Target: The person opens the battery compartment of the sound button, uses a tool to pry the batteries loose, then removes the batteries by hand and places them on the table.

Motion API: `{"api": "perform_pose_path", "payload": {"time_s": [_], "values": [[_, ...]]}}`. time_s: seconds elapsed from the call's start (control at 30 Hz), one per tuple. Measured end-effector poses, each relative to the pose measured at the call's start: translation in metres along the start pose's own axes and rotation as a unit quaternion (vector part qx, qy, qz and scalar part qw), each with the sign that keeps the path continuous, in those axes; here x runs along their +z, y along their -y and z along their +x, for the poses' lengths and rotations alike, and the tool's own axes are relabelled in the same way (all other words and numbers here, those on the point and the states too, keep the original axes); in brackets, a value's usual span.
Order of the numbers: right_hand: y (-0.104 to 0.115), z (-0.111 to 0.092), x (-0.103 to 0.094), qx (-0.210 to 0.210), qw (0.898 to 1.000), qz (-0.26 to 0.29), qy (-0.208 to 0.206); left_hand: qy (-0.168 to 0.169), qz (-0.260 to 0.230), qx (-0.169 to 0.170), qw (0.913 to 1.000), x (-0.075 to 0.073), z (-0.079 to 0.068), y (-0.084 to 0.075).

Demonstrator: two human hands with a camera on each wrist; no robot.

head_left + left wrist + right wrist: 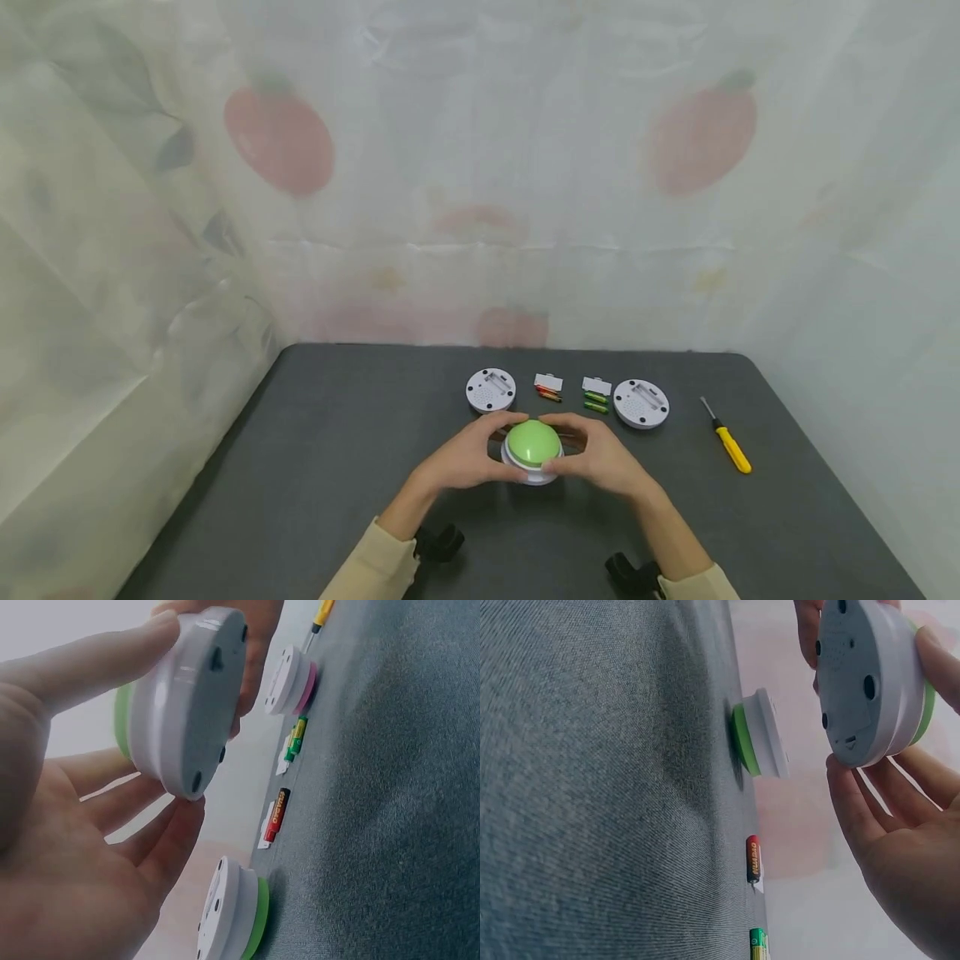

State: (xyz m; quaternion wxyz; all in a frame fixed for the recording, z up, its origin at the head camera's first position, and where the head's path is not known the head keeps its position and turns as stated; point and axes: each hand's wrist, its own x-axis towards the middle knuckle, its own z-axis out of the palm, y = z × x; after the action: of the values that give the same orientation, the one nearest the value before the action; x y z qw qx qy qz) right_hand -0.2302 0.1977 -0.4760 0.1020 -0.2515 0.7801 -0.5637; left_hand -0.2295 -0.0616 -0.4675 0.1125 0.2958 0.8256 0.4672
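Note:
A round push button (534, 442) with a green dome and white base is held between both hands, raised off the table. My left hand (468, 454) grips its left side, thumb at the front and fingers behind. My right hand (600, 454) holds the right side in the same way. The dome faces up. In the right wrist view, the white underside (844, 694) shows dark round feet, a speaker grille and a battery cover in place. Part of the rim is hidden behind the fingers.
Beyond the hands lie two upturned buttons, one green-domed (491, 390) and one pink-domed (641, 404), battery slots exposed. Between them are two white covers (548, 382), red batteries (550, 395) and green batteries (596, 407). A yellow-handled screwdriver (732, 450) lies at the right.

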Motion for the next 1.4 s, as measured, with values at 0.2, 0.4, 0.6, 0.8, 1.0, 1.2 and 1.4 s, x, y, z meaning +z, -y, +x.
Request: {"api": "perform_pose_path", "payload": {"time_s": [0.2,0.4,0.6,0.8,1.0,1.2,1.4], "values": [[-0.001,0.001,-0.003,0.005,1.0,0.0,0.002,0.014,0.008,0.012,0.9998,-0.001,0.001,0.002],[0.001,0.0,-0.003,0.014,1.0,0.018,0.009,0.008,-0.004,0.002,1.0,0.0,-0.001,0.002],[0.003,-0.003,-0.003,0.026,0.999,0.039,0.013,0.002,-0.006,-0.005,1.0,0.0,-0.002,0.004],[0.005,-0.005,-0.004,0.026,0.998,0.047,0.021,0.008,-0.022,-0.011,0.9997,-0.001,-0.004,0.001],[0.008,-0.005,-0.006,0.026,0.998,0.042,0.025,0.006,-0.048,-0.022,0.9986,-0.002,-0.001,0.003],[0.008,-0.006,-0.007,0.027,0.998,0.048,0.035,-0.008,-0.062,-0.034,0.9975,-0.004,0.001,0.005],[0.01,-0.002,-0.008,0.017,0.998,0.042,0.037,-0.024,-0.077,-0.019,0.9966,-0.005,0.003,0.006]]}}
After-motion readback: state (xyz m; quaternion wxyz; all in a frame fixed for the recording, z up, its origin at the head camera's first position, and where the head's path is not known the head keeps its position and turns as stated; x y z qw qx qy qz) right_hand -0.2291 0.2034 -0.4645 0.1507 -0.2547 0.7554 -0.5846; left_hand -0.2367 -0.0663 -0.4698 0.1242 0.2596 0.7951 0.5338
